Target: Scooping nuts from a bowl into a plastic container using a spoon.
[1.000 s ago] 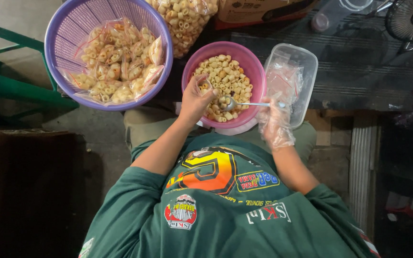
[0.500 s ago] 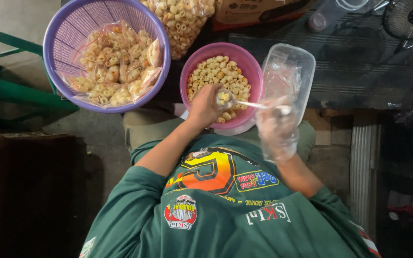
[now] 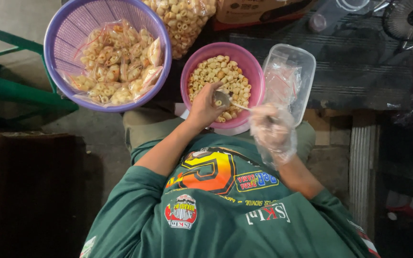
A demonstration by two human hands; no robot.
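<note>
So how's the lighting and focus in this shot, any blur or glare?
Head view: the pink bowl and purple basket are well lit and sharp; the right side falls into deep shadow; the plastic-covered right hand looks slightly blurred; soft glare on the spoon and clear container.

Dim grey concrete floor (image 3: 72, 129); green bench frame (image 3: 10, 86) left; fan (image 3: 409, 16) top right.

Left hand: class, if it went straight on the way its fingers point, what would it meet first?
Probably the spoon, its bowl at the left hand's fingertips; beyond it, the snack pieces in the pink bowl. Height is unclear.
</note>
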